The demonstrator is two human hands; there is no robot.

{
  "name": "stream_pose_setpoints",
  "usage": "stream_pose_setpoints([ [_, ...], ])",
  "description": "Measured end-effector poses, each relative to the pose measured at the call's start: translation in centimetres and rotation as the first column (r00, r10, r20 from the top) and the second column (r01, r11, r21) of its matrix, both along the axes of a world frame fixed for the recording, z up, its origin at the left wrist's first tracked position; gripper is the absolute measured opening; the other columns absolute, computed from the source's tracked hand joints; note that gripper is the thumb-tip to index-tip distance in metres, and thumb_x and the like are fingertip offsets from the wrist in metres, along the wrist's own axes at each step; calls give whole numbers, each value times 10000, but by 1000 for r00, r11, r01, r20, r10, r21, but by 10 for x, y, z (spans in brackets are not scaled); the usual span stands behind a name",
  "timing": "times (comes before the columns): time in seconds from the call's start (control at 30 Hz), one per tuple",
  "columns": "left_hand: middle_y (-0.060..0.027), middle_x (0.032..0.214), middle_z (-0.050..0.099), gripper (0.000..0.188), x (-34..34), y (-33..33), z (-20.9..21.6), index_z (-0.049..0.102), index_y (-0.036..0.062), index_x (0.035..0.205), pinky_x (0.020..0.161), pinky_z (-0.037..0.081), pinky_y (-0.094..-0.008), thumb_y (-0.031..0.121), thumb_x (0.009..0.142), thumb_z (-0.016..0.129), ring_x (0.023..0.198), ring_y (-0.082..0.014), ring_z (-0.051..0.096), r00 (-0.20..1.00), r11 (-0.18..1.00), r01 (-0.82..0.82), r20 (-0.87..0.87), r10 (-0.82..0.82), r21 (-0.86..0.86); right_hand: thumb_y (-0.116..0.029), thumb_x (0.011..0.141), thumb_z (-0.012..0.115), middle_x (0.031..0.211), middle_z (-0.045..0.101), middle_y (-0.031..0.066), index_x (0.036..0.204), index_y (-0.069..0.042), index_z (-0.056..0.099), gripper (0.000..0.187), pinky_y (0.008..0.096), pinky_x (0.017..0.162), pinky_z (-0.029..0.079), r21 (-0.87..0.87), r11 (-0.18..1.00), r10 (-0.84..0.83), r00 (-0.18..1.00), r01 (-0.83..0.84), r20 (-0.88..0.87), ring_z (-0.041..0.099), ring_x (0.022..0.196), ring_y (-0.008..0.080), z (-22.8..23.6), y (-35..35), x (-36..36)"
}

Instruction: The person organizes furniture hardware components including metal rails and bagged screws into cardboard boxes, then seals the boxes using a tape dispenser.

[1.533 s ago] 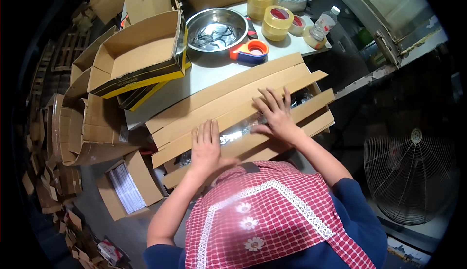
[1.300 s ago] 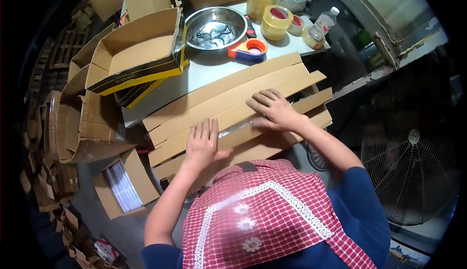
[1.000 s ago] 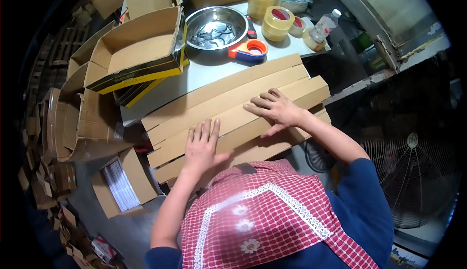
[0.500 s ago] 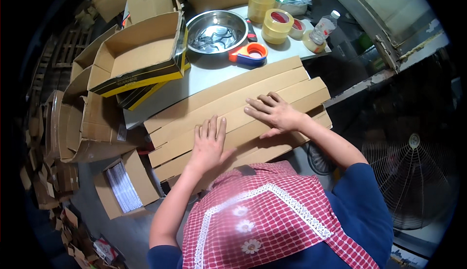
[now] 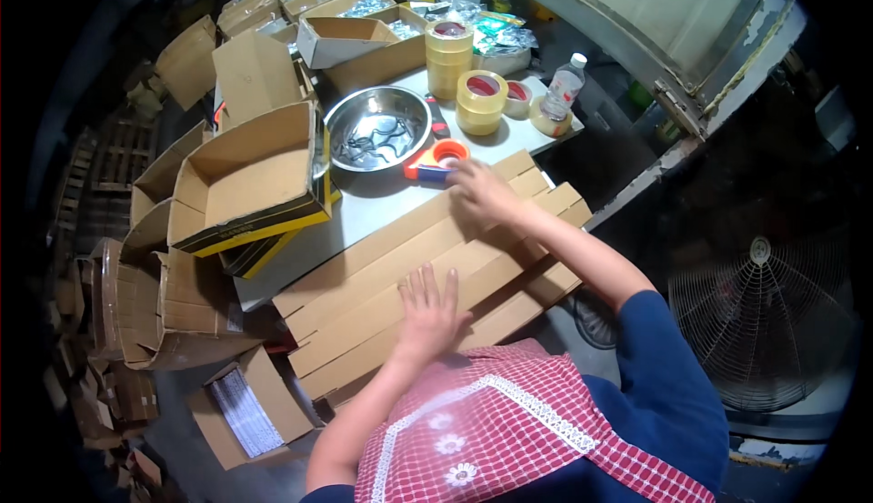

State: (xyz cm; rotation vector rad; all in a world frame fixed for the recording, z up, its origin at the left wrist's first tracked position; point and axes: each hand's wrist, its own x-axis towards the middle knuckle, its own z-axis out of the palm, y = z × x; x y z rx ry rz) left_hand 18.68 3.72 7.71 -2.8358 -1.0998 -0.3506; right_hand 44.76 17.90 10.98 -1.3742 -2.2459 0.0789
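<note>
A flat cardboard box [image 5: 391,289], with long flaps and slits along it, lies on the table in front of me. My left hand [image 5: 429,319] rests flat on it with fingers spread. Past its far edge, my right hand [image 5: 486,196] reaches to an orange and blue tape dispenser [image 5: 426,172]. The right fingers are blurred and overlap the dispenser's near side, so whether they grip it is unclear. Left of the dispenser sits a steel bowl [image 5: 338,135] holding dark, thin curved pieces. A red and black tool [image 5: 438,119] lies beside the bowl.
Clear tape rolls [image 5: 449,62] are stacked at the back, near a plastic bottle [image 5: 566,85]. Open cardboard boxes [image 5: 250,171] crowd the left side. A carton with papers [image 5: 244,412] stands lower left. A large wire-guarded fan [image 5: 759,321] is at the right.
My right hand has lifted off the cardboard and moved up and left to the tape dispenser. My left hand stays flat on the cardboard, a little further right along it. The view has shifted.
</note>
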Motion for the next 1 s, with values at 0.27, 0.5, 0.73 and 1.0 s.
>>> stream_pose_setpoints([
  [0.27,-447,1476,372,805,-5,0,5,390,87,1574,1050,370,-703,536,948,625,1297,-596,454,999,1000,5,47,-5,-9,-76,825,692,1145,644,189,1307,-60,573,497,483,1079,415,-26,997,-66,996,67,59,581,1175,389,-5,54,0],
  [0.5,-444,1470,382,794,0,0,12,379,104,1583,1051,369,-702,508,948,631,1309,-594,440,998,1000,17,67,-15,-25,-62,770,731,1168,638,199,1314,-108,621,557,512,1113,372,-3,998,56,984,-56,170,560,1196,407,21,5,28],
  [0.73,-434,1460,399,796,-1,0,11,374,107,1585,1065,359,-699,501,945,636,1311,-589,439,996,999,12,89,-7,-48,-250,843,735,1230,628,254,1338,-74,575,549,521,1085,407,-230,972,-32,999,37,27,562,1211,424,-4,-2,-12],
  [1.0,-413,1428,438,788,-1,2,10,381,118,1580,1083,349,-687,492,940,649,1295,-559,464,993,1000,4,121,-2,-19,-239,732,749,1098,687,231,1445,-189,428,784,477,903,523,-503,859,134,990,-93,46,663,1039,428,2,84,-43],
])
